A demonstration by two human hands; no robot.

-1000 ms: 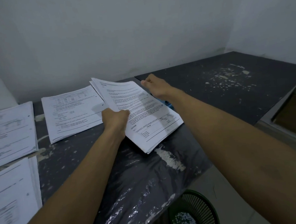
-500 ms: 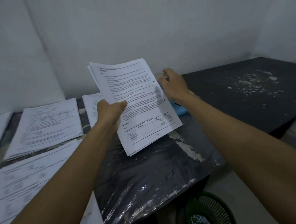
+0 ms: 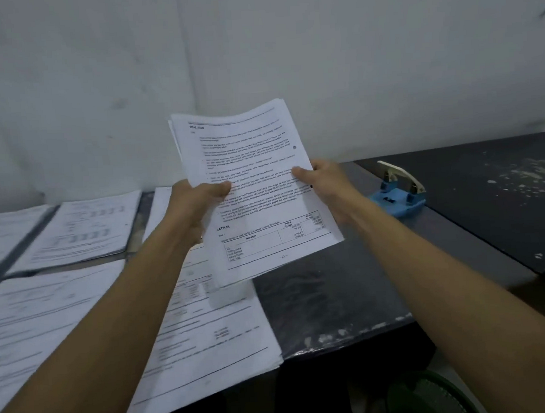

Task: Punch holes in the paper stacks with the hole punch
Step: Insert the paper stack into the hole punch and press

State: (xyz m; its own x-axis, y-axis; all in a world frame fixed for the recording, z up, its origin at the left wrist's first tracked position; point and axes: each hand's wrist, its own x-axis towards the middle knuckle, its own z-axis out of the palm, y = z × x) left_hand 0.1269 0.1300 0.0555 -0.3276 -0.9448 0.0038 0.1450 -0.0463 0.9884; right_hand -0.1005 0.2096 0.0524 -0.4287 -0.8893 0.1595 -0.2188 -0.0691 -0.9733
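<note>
Paper stack (image 3: 251, 188) held upright, left hand (image 3: 197, 201) and right hand (image 3: 324, 184) each gripping an edge.

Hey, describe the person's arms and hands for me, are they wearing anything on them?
Both forearms are bare as far as the picture shows them: no sleeves reach into view. The left hand and the right hand wear no gloves, and no watch, bracelet or ring shows on the visible sides.
</note>
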